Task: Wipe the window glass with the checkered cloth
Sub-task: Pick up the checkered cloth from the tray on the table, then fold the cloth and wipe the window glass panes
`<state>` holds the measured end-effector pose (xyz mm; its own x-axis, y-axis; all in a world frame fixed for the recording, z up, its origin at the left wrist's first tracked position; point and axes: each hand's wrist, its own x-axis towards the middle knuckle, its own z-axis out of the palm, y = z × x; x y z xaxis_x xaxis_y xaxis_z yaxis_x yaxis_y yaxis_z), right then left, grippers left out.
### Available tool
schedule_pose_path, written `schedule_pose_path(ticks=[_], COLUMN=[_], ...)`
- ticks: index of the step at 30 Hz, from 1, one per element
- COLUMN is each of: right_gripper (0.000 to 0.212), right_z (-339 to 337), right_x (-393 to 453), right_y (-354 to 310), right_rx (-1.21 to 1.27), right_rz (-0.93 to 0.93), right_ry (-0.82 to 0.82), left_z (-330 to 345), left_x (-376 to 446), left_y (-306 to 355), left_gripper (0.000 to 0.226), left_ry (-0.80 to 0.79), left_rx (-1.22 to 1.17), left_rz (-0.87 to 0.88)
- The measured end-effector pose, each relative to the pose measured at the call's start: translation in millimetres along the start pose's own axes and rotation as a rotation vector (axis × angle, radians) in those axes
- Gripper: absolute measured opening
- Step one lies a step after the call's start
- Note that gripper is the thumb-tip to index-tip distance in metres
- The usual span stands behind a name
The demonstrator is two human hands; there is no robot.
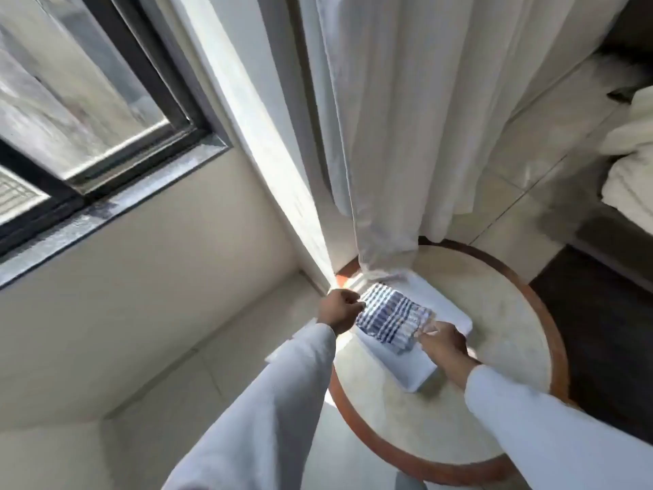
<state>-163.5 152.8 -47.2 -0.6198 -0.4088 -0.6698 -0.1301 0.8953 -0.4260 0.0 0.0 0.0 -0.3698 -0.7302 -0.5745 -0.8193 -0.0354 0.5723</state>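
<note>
A folded blue-and-white checkered cloth (pixel 390 318) lies on a white tray (pixel 448 313) on a round table (pixel 494 313). My left hand (pixel 339 309) pinches the cloth's left edge. At the cloth's right corner, my right hand (pixel 443 343) has its fingertips closed on the edge. The window glass (pixel 67 111) in its dark frame is at the upper left, far from both hands.
A white curtain (pixel 406 118) hangs down to the table's back edge, just behind the tray. A grey sill (pixel 106 213) runs under the window above a cream wall. White bedding (pixel 629 164) shows at the right edge, with dark floor beside the table.
</note>
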Motion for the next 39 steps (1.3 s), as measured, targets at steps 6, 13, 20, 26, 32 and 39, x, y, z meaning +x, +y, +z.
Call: schedule_pose_path(ticks=[6,13,20,26,32,39], right_gripper=[0.038,0.049,0.02,0.014,0.026,0.022], right_z=[40.7,75.2,58.6,16.4,-33.2,-99.6], right_x=[77.0,102.9,91.1,20.9,-97.8,-279.5], right_y=[21.3,4.2,-15.0,-87.2,-215.6,-396.8], right_rx=[0.174,0.293,0.552,0.545,0.359,0.336], right_rz=[0.114,0.181,0.014,-0.24,-0.521,-0.798], right_ry=[-0.015,0.091,0.056,-0.106,-0.432,-0.666], left_z=[60.6,103.9,59.1,-52.3,-220.2,-425.6], left_x=[84.3,132.3,126.7,50.3,-65.2,-235.5], left_y=[-14.2,-28.4,-18.6,-0.9,10.8,43.2], left_gripper=[0.049,0.045,0.036,0.036,0.018,0.013], left_ry=[-0.055,0.035,0.111,0.192,0.225,0.457], left_rx=[0.127,0.302,0.169,0.016,-0.098,-0.32], left_rz=[-0.052,0.028,0.098,0.119,0.076,0.188])
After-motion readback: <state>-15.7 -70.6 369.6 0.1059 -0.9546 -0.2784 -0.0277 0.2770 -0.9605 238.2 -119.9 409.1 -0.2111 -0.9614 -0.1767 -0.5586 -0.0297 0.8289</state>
